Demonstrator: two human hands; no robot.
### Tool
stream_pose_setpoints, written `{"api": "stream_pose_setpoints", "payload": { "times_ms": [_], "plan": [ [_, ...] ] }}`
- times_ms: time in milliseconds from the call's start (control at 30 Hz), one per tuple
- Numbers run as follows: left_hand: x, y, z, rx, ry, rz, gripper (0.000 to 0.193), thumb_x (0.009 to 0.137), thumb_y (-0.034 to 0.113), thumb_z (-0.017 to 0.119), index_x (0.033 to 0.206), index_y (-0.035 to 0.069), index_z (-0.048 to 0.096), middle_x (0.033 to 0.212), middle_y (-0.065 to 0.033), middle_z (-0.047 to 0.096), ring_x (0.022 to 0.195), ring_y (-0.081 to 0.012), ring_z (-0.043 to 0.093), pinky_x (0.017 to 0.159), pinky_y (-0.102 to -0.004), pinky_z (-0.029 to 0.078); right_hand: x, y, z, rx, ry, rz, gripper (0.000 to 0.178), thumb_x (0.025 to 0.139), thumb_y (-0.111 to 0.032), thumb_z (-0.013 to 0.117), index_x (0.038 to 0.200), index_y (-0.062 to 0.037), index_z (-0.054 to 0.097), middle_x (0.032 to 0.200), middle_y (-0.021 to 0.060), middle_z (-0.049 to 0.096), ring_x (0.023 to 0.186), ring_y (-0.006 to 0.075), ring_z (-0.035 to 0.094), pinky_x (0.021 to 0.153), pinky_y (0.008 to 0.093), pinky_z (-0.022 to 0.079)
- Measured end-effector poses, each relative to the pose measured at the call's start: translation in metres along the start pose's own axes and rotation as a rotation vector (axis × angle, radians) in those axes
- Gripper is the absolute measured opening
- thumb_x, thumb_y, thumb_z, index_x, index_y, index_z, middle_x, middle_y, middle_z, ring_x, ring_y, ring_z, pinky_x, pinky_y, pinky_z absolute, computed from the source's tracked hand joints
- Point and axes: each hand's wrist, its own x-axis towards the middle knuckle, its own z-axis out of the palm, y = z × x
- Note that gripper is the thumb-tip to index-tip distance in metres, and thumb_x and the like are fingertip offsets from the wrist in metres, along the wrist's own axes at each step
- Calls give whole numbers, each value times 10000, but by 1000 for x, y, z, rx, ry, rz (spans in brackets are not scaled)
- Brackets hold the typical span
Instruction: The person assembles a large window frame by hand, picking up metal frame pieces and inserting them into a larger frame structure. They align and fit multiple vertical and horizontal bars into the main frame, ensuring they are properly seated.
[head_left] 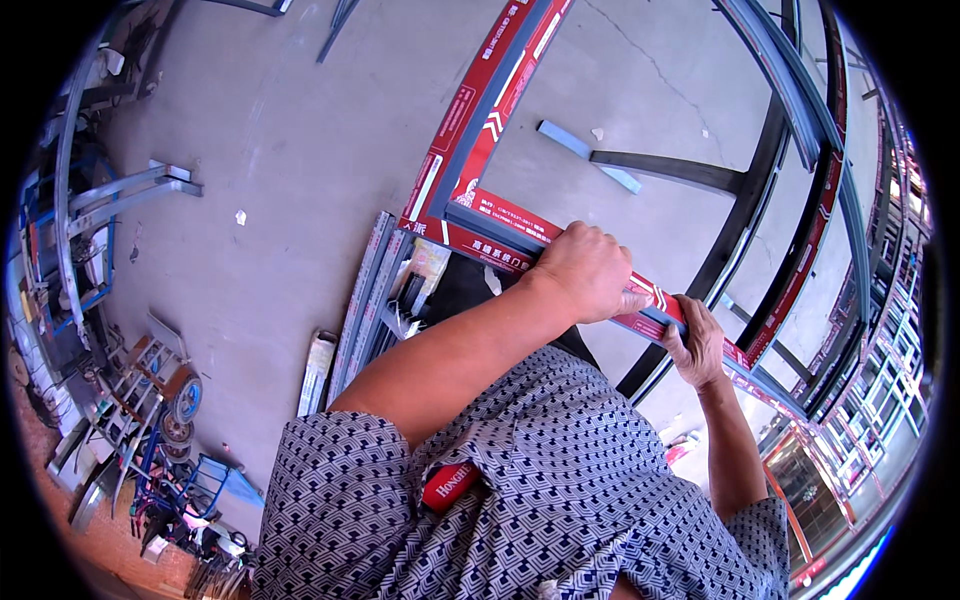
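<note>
A large window frame (455,120), its metal bars covered in red printed film with a dark grey groove between, stretches across the view in front of me. Its near bar runs slantwise close to my body. My left hand (583,270) is closed over that near bar, knuckles up. Farther right along the same bar, my right hand (697,343) grips it, fingers over the far side and thumb on the near side. The undersides of both grips are hidden. A red pack (450,487) pokes out of my patterned shirt's pocket.
Below the frame's near left corner lies a bundle of metal profiles (362,300). A dark steel stand (680,172) with a blue-grey foot (588,155) is seen through the frame. More profiles (785,75) stand at right. Wheeled equipment (185,405) and steel tubes (135,190) occupy the left.
</note>
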Motion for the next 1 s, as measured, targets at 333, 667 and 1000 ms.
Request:
{"api": "stream_pose_setpoints", "payload": {
  "times_ms": [333, 667, 1000],
  "plan": [
    [-5, 3, 12, 22, 64, -7, 687, 972, 712, 636, 959, 49, 813, 963, -145, 779, 1015, -305, 742, 939, -432, 549, -1, 12, 10, 1, 90, -44, 598, 1107, -572, 490, 1123, -6, 684, 895, 185, 653, 830, 396, 673, 761, 468, 544],
    [-11, -3, 12, 237, 34, 207, 483, 976, 440, 715, 1168, -4, 719, 1096, -147, 755, 1068, -280, 724, 924, -405, 548, 0, 12, 9, 25, 40, 3, 609, 1104, -583, 476, 1114, -6, 672, 900, 194, 635, 852, 406, 664, 774, 471, 535],
    [-8, 4, 31, 223, 150, 139, 320, 895, 187, 709, 1149, -6, 738, 1021, -140, 772, 965, -281, 752, 875, -398, 572, 2, 12, 6, 47, 51, -27, 541, 1100, -522, 525, 1093, -3, 678, 911, 194, 659, 859, 405, 673, 780, 466, 545]
  ]
}}
